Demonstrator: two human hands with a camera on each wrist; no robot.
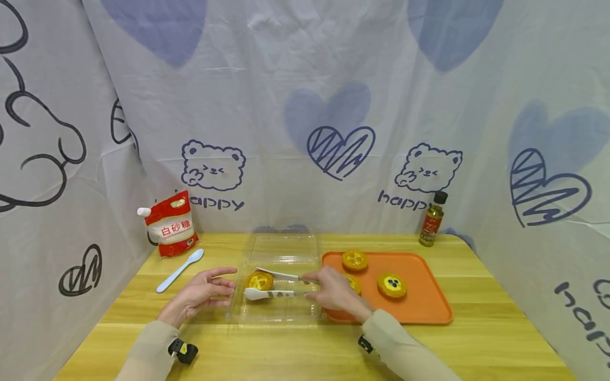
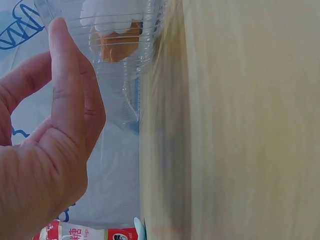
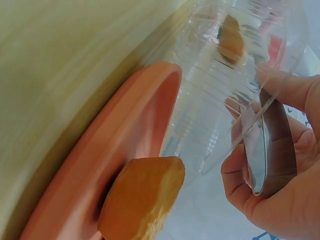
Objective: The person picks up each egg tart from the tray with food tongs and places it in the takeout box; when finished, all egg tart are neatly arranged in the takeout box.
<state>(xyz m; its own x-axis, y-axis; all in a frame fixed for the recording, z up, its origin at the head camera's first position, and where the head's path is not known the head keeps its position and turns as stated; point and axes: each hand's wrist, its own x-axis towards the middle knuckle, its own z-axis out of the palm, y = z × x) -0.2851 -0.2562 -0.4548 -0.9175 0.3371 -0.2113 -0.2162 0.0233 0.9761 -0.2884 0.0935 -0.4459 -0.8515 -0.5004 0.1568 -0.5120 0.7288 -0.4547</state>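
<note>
A clear plastic clamshell box [image 1: 286, 316] lies with its lid raised at the back. Inside its left part sits a yellow egg tart [image 1: 258, 280]. My right hand [image 1: 337, 290] grips metal tongs [image 3: 280, 155] with white tips, which reach over the box's right side. The white tips [image 1: 256, 294] spread around the tart; contact with it is unclear. At the box's left side is my left hand [image 1: 206, 290], its fingers loosely bent and holding nothing. One fingertip [image 2: 59, 27] overlaps the box's edge, and I cannot tell if it touches.
On the right, an orange tray [image 1: 424, 309] carries three tarts, one topped with dark berries [image 1: 392, 285]. A red and white sugar bag [image 1: 173, 225] and a pale blue spoon [image 1: 181, 270] are at the left. Behind the tray stands a small oil bottle [image 1: 431, 222].
</note>
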